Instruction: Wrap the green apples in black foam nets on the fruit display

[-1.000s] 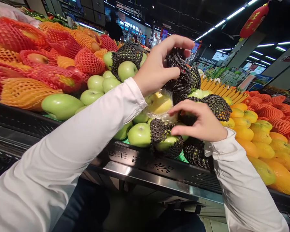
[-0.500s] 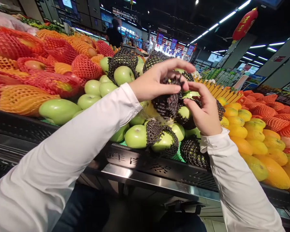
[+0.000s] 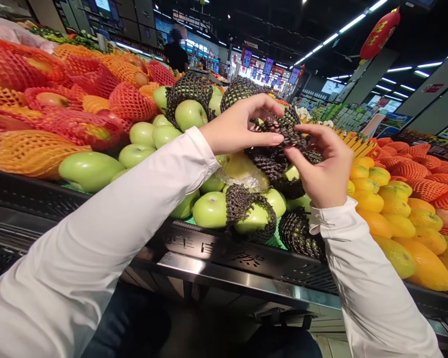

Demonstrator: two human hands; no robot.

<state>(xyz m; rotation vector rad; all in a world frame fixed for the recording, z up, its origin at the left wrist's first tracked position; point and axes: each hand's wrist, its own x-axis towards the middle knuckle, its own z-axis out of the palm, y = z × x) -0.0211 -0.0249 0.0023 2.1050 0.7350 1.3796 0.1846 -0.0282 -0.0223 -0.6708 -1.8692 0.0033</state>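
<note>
Your left hand [image 3: 239, 124] has the black net [image 3: 294, 138] pinched between thumb and fingers, and your right hand [image 3: 326, 161] now pinches its other side. Half a second ago it hung bunched from the left; now it spans both hands, so the work looks shared between them. Whether anything is inside, you can't tell. Just below, the film-wrapped yellow fruit [image 3: 242, 171] shows more fully, among green apples [image 3: 209, 210] behind the tray's front wall [image 3: 209, 246].

Single head-worn view. Faces forward and down, frame tilted; hands [image 3: 231, 124] close, near mid-picture; rim of fruit display [image 3: 224, 246] lower in frame; ceiling [image 3: 276, 25] far off, along top.
</note>
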